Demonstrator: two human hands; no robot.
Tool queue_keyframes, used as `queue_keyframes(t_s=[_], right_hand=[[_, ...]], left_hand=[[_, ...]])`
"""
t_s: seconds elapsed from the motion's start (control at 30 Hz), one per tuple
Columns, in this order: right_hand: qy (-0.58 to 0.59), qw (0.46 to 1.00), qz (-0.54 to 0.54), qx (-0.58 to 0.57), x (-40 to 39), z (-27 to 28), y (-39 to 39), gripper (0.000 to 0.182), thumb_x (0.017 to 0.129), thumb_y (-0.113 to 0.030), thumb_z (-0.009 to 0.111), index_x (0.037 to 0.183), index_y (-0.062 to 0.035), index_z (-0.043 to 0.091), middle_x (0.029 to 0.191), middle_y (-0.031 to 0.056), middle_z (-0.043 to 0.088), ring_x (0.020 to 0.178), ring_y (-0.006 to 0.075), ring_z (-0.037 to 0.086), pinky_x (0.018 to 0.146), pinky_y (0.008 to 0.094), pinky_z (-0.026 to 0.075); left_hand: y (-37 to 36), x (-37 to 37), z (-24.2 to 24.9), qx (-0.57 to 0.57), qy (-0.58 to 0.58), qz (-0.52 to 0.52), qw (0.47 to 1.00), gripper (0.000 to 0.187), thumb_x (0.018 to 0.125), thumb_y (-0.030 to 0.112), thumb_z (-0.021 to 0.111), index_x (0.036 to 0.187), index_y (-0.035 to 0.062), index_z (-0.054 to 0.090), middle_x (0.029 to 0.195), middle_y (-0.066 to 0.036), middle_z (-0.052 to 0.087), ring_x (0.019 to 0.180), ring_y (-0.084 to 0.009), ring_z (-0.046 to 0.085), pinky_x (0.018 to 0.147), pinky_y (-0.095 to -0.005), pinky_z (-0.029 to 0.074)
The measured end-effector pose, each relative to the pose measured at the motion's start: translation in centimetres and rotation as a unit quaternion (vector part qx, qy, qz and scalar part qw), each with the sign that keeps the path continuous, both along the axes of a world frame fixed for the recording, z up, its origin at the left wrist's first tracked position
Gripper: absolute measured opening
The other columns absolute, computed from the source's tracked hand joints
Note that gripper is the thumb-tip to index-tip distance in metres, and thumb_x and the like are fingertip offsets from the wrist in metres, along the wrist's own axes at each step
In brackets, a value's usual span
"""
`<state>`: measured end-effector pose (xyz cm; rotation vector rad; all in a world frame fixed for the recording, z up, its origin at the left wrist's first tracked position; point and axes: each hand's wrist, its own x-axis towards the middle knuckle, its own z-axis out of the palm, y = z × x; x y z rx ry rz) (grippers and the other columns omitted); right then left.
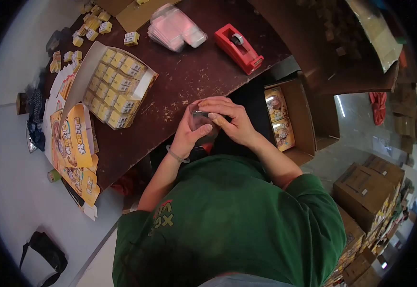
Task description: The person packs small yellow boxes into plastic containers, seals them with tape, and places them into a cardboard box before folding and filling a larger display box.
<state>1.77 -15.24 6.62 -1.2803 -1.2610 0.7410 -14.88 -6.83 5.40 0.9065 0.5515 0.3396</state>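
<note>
In front of my body, at the table's near edge, both hands are around a clear plastic piece (207, 139), see-through and thin. It looks like a small folding box, though much of it is covered by my fingers. My left hand (190, 130) wraps its near side, thumb across the front. My right hand (233, 122) closes over the top, fingers bent and pressed against it. Farther up the table lies a stack of flat clear plastic sheets (172, 29). A red tape dispenser (238, 49) is to their right.
On the left of the dark red table (179, 79) stands an open display box (115, 88) packed with small yellow boxes. Printed orange cartons (74, 143) lie at the left edge. A cardboard carton (294, 119) holds printed boxes at right; taped cartons (363, 186) are stacked behind.
</note>
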Motion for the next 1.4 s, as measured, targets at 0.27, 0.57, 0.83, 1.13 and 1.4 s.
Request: queue_keyframes(t_s=[0.27, 0.57, 0.83, 1.13, 1.4], right_hand=[[0.092, 0.995, -0.003, -0.030, -0.8, 0.0, -0.4, 0.023, 0.093, -0.011, 0.059, 0.112, -0.0029, 0.069, 0.127, 0.0135, 0.058, 0.116, 0.0260, 0.057, 0.101, 0.0369, 0.042], [0.105, 0.987, -0.121, 0.017, -1.9, 0.8, 0.0, 0.031, 0.092, -0.008, 0.061, 0.122, -0.0013, 0.061, 0.120, 0.0125, 0.060, 0.110, 0.0209, 0.059, 0.097, 0.0334, 0.045], [-0.015, 0.999, -0.015, -0.041, 2.0, 1.3, 0.1, 0.031, 0.087, -0.010, 0.067, 0.117, -0.0055, 0.064, 0.119, 0.0122, 0.062, 0.109, 0.0283, 0.059, 0.094, 0.0365, 0.046], [-0.244, 0.931, 0.268, 0.050, -0.7, 3.1, 2.5, 0.030, 0.079, -0.021, 0.074, 0.107, -0.0123, 0.067, 0.095, 0.0069, 0.060, 0.093, 0.0266, 0.058, 0.081, 0.0391, 0.047], [-0.348, 0.821, 0.451, -0.050, -3.8, 4.2, 2.3, 0.042, 0.095, -0.039, 0.055, 0.130, -0.0160, 0.054, 0.067, 0.0122, 0.061, 0.066, 0.0330, 0.063, 0.056, 0.0437, 0.047]], left_hand=[[0.7, -0.8, 0.2, -0.028, 0.006, -0.050, 0.998, 0.080, 0.088, 0.033, 0.073, 0.147, 0.0068, 0.026, 0.111, -0.007, 0.058, 0.092, -0.0154, 0.063, 0.080, -0.0310, 0.055], [0.8, 0.6, 0.4, 0.038, -0.026, -0.006, 0.999, 0.099, 0.082, 0.043, 0.077, 0.152, 0.0077, 0.016, 0.108, -0.010, 0.059, 0.100, -0.0195, 0.060, 0.090, -0.0331, 0.049], [2.2, -0.2, 1.0, 0.382, 0.121, -0.041, 0.915, 0.114, 0.067, 0.031, 0.089, 0.153, 0.0107, 0.018, 0.105, -0.013, 0.061, 0.094, -0.0237, 0.063, 0.088, -0.0357, 0.050], [3.8, -7.3, 0.0, -0.092, -0.051, -0.297, 0.949, 0.090, 0.087, 0.031, 0.072, 0.152, 0.0042, 0.015, 0.101, -0.013, 0.060, 0.093, -0.0211, 0.063, 0.080, -0.0340, 0.053], [3.0, -9.7, -2.5, -0.191, -0.089, -0.430, 0.878, 0.102, 0.086, 0.053, 0.068, 0.153, 0.0006, 0.012, 0.103, -0.017, 0.063, 0.086, -0.0219, 0.063, 0.077, -0.0340, 0.052]])
